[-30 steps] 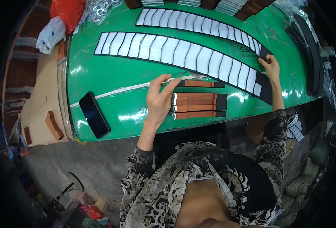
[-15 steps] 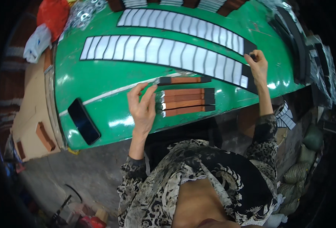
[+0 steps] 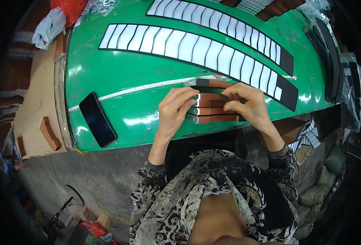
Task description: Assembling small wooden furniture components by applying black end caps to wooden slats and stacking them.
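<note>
Holds the left hand [image 3: 173, 108] at the left ends of the brown blocks [image 3: 211, 111], with thumb and fingertips only slightly apart; cannot tell about a hold there. Curves the right hand [image 3: 249, 104] over the right ends, thumb and fingers partly bent, with a small dark piece [image 3: 224, 98] at the fingertips; cannot tell whether pinched. Has the blocks side by side on the green table [image 3: 135, 73], near a white-tiled strip [image 3: 185, 52] and right of a phone [image 3: 98, 119].
</note>
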### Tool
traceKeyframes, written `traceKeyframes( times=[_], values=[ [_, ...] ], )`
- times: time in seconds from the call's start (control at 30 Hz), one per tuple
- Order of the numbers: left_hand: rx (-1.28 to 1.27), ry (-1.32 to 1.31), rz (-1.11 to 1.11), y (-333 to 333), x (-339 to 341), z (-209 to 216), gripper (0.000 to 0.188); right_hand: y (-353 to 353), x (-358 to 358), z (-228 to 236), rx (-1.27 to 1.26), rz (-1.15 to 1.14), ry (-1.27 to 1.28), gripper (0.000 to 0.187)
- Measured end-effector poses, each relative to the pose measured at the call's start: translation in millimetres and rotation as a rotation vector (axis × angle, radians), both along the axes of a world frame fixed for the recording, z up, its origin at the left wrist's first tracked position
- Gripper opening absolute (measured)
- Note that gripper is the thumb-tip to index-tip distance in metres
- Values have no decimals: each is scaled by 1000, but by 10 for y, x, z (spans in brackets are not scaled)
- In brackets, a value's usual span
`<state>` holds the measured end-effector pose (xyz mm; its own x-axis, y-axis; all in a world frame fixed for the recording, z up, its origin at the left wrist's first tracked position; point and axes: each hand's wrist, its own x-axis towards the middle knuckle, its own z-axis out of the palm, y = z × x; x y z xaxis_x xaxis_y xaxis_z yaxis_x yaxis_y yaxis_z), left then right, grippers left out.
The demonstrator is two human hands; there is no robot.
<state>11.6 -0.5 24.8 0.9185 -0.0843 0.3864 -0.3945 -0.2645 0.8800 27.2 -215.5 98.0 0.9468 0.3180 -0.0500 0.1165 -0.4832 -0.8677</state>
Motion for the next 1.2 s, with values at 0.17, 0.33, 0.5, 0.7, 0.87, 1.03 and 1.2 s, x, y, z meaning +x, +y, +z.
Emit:
traceKeyframes(
  times=[0.17,0.33,0.5,0.7,0.87,1.03,1.2],
  values=[
    [-36,-22,-57,34,74,-10,23,109,-1,-23,3,-7,87,27],
    [40,-7,-34,23,73,43,27,129,12,-79,45,-23,133,27],
    [42,-10,-12,-1,71,33,31,164,20,-57,46,-28,67,26],
    [47,-52,40,-37,71,9,29,257,20,-46,-60,4,-145,26],
    [36,-72,49,-49,79,0,25,283,48,-51,-103,-5,-169,26],
    [27,-70,51,-40,78,-8,23,310,63,-94,-139,-54,-218,27],
    [21,-60,48,-39,75,3,23,271,82,-116,-189,-6,-218,26]
  ],
)
